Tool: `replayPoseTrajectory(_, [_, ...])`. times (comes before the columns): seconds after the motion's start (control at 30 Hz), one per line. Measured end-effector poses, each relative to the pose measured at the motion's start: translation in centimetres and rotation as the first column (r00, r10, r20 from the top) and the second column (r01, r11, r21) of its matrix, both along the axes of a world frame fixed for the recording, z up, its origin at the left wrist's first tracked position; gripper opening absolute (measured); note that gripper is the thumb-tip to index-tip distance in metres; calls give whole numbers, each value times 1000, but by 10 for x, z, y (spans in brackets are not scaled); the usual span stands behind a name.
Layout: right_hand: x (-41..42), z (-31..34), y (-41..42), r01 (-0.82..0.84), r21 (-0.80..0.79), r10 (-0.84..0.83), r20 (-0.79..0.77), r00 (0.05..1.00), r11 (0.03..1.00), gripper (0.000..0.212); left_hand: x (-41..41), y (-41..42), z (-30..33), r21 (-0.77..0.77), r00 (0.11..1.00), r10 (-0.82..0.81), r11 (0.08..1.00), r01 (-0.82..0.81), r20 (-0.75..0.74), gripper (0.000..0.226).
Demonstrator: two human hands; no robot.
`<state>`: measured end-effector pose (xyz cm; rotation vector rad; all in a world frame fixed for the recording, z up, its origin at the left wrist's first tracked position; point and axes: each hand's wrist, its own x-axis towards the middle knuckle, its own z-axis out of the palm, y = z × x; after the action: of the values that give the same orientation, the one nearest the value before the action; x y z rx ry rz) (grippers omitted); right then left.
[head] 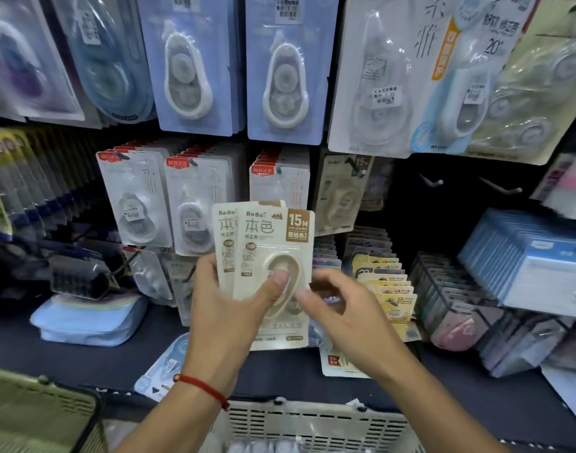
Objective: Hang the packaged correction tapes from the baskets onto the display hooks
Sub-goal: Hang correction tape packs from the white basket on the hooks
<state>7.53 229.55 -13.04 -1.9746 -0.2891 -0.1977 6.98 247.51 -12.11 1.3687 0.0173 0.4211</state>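
Left hand (pixel 229 300): raised at centre frame, forearm rising from the lower left, a thin red cord bracelet (pixel 203 389) on the wrist. Thumb pressed across the front of the 2 beige carded correction tape packs (pixel 267 256), fingers curled behind them. Right hand (pixel 337 313): forearm rising from the lower right, fingers (pixel 304 293) loosely bent, fingertips at the packs' right edge; contact cannot be confirmed.

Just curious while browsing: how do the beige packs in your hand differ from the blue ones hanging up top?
The beige packs are held fanned in the left hand; the blue packs hang on the display. Beige shows a brown 15M corner; blue has a price sticker. Both hold oval tape dispensers.
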Motion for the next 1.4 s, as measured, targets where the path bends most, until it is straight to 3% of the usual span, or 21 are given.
replayPoseTrajectory(0.17, [-9, 4, 7, 32, 121, -38, 46, 998, 992, 30, -4, -3, 0, -41, 998, -70, 997, 70, 3, 75])
replayPoseTrajectory(0.33, [-7, 11, -2, 159, 379, -219, 120, 968, 912, 20, -2, 4, -2, -25, 996, -75, 997, 74, -38, 45])
replayPoseTrajectory(0.47, [-2, 22, -14, 219, 496, -314, 116, 942, 840, 30, -1, 7, -5, 30, 998, -45, 998, 47, -50, 42])
replayPoseTrajectory(0.73, [4, 25, -30, 290, 481, -382, 103, 919, 828, 36, -2, 8, -2, 20, 997, -76, 997, 76, -27, 43])
replayPoseTrajectory(0.87, [6, 17, -30, 537, 130, -552, 187, 812, 834, 55, -3, 6, -2, 8, 991, -129, 992, 129, 25, 44])
replayPoseTrajectory(0.93, [5, 15, -27, 491, 125, -507, 227, 832, 862, 45, -4, 4, -2, 13, 987, -152, 988, 152, 46, 48])
replayPoseTrajectory(1.03, [0, 14, -16, 158, 79, -166, 103, 981, 984, 25, -5, 0, -3, 36, 977, -206, 978, 204, 62, 66])
replayPoseTrajectory(1.1, [-4, 10, -9, -15, 74, 12, 38, 999, 997, 24, -7, -2, -3, 54, 968, -242, 970, 239, 68, 72])
replayPoseTrajectory(1.2, [-4, 7, -4, -12, 212, -1, 61, 998, 977, 22, -8, -3, -3, 105, 960, -269, 960, 260, 82, 70])
replayPoseTrajectory(1.3, [-2, 11, -6, 81, 414, -126, 82, 989, 907, 28, -8, -3, -3, 143, 942, -328, 938, 317, 64, 64])
replayPoseTrajectory(1.4, [-2, 15, -11, 166, 506, -250, 102, 963, 846, 33, -11, -3, -3, 182, 902, -430, 891, 416, 47, 63])
